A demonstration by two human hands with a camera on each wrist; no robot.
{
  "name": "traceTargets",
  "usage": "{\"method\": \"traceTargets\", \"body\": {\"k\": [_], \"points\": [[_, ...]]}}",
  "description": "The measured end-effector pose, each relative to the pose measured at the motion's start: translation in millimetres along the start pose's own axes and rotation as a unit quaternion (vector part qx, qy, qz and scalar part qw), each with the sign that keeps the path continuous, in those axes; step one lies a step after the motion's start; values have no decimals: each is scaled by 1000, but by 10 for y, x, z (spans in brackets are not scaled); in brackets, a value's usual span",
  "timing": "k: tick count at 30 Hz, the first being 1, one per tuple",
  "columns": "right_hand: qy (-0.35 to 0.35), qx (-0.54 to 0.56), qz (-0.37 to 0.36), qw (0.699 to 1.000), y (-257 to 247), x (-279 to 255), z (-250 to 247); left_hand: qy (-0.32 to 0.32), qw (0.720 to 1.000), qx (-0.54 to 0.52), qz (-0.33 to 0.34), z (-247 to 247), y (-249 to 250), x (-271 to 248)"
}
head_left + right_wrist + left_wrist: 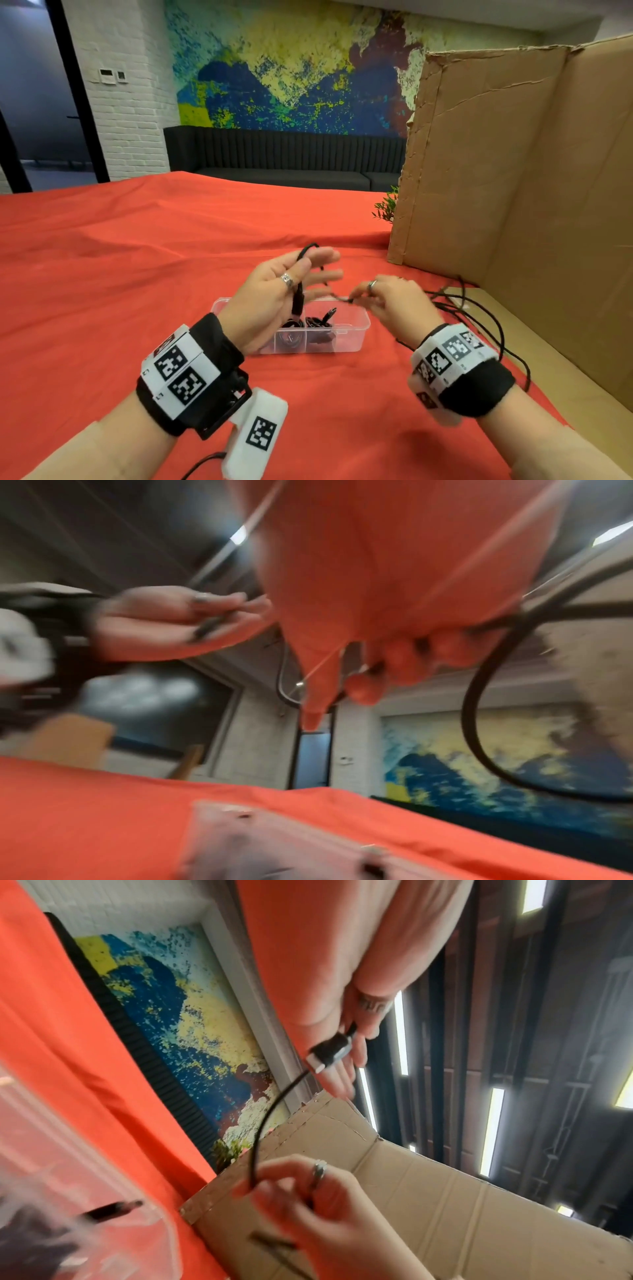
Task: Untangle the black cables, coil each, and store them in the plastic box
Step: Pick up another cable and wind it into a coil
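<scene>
A clear plastic box (346, 337) sits on the red cloth, with coiled black cables (310, 325) inside. Above it my left hand (284, 287) has its fingers stretched out and a black cable (303, 255) looped over them. The thumb pinches the cable just above its plug (297, 303). My right hand (390, 301) pinches the same cable a short way to the right. In the left wrist view the plug (329, 1053) lies against the left fingers, and the cable (270, 1115) arcs down to the right hand (318, 1204). The right wrist view is blurred; the cable (476, 696) loops from my fist.
The cable's slack (479, 318) trails to the right over a cardboard flap (565, 359). A tall cardboard wall (513, 171) stands at the right, with a small plant (387, 204) behind its edge. Red cloth (137, 257) covers the table. A dark sofa (281, 161) is beyond.
</scene>
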State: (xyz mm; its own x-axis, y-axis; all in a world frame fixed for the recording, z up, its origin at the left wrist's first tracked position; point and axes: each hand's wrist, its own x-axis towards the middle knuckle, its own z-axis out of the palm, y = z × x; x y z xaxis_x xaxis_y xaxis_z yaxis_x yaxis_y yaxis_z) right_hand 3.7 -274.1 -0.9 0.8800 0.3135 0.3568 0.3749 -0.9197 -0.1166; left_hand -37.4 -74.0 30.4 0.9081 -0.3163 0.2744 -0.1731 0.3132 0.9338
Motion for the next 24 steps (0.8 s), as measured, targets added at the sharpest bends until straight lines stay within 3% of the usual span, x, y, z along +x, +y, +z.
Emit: {"method": "traceTargets", "body": {"k": [3,6,8,10,12,14,17,19,22,24], "points": [[-25,54,-162,985,-259,-117,101,47,997,-3,54,57,-7,202],[63,87,-233,967,-372,-184,17,75,986,130,76,48,-150,328],[132,117,-204,963,-310,-136,-168,42,955,280,93,-1,-221,312],[182,149,-159,959,-197,-40,-334,-32,926,370,71,3,-222,252],[209,204,-124,948,-132,32,-422,-77,941,329,31,60,-191,205],[212,274,-95,933,-135,91,-415,-62,978,199,-17,116,-138,188],[180,339,-60,922,-118,160,-305,-36,997,21,-59,137,-44,162],[133,313,-36,940,-66,173,-168,-17,998,-56,-35,123,29,153],[-30,219,-55,974,-147,65,120,20,997,-77,22,85,87,230],[-91,189,-105,972,-307,-45,220,44,997,-19,62,57,68,308]]}}
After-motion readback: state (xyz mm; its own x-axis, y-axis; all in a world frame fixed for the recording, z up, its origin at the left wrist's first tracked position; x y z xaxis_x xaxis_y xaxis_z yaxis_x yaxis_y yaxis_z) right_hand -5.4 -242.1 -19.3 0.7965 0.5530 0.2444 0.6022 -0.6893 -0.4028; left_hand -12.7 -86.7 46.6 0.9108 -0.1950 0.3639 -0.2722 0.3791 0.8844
